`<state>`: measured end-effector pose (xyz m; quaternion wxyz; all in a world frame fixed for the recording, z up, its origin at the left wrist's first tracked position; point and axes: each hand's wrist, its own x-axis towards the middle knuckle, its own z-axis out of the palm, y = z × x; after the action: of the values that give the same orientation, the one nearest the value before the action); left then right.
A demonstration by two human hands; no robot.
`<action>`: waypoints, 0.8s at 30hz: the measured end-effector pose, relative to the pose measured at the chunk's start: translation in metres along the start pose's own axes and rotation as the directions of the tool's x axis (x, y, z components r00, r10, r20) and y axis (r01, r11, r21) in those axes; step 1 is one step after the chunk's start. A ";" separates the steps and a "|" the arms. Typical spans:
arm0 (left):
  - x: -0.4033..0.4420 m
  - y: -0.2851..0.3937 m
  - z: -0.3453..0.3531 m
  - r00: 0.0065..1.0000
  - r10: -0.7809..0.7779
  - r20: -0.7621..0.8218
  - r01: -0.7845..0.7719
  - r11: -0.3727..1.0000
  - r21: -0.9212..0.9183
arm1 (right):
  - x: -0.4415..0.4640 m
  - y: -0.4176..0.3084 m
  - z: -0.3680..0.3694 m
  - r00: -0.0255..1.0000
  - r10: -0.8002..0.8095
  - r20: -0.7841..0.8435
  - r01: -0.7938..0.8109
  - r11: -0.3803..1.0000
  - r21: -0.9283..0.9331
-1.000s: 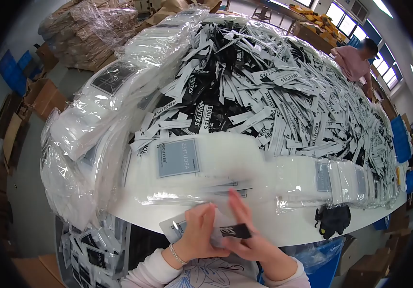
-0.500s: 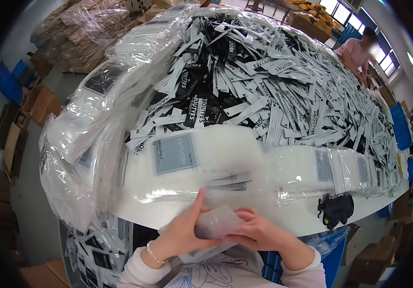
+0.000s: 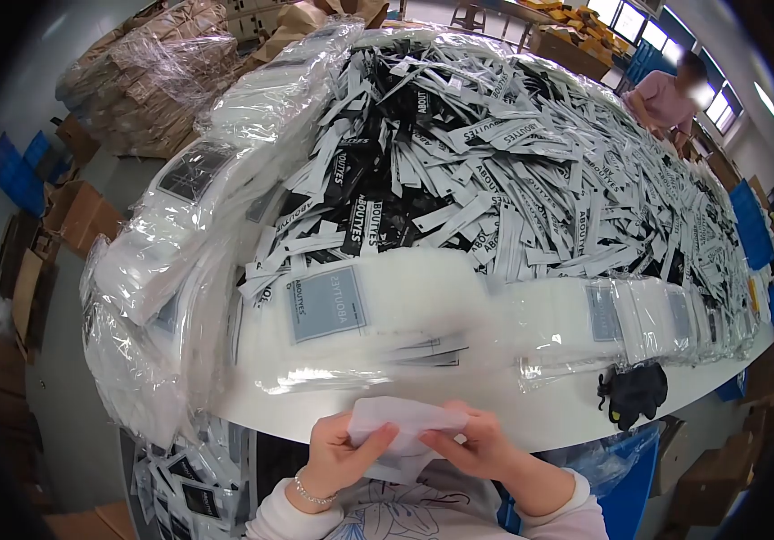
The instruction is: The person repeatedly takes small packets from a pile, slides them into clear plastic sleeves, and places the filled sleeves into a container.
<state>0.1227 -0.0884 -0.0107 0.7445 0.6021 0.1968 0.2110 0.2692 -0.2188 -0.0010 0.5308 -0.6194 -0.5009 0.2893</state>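
Near the table's front edge, a whitish translucent pouch [image 3: 400, 417] is held between my two hands. My left hand [image 3: 346, 450] grips its left side, thumb on top, and a bracelet circles that wrist. On the pouch's right side my right hand [image 3: 475, 443] pinches it, thumb on top. Just beyond lies a stack of clear bags with a grey label [image 3: 328, 304]. Behind that stack spreads a large heap of black and white sachets [image 3: 531, 180].
Plastic-wrapped bags [image 3: 171, 216] line the table's left side, and more bags [image 3: 607, 315] lie at the right. A black glove [image 3: 636, 394] rests near the right front edge. A bin of packed pouches [image 3: 189, 486] stands lower left. A person [image 3: 664, 101] is at the far right.
The black-and-white piece seen in my right hand a second ago no longer shows. Both hands now hold the pouch spread between them, nearer the table's front edge. The view has shifted slightly.
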 end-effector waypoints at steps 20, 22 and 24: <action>-0.134 0.008 -0.131 0.713 -0.638 -0.291 0.628 0.395 0.671 | 0.223 0.092 -0.114 0.986 -0.130 0.107 0.159 0.503 -0.850; -0.100 0.011 -0.109 0.904 -0.420 -0.085 0.385 0.711 0.589 | 0.225 0.068 -0.103 0.979 -0.187 -0.085 0.040 0.575 -0.817; -0.065 0.007 -0.092 0.980 -0.195 -0.030 0.185 0.857 0.481 | 0.231 0.070 -0.096 0.980 -0.077 -0.183 -0.102 0.597 -0.796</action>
<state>0.0178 -0.0479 -0.0195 0.5903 0.7480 0.2940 0.0748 0.4526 -0.0354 -0.0014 0.2410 -0.8206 -0.5176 -0.0259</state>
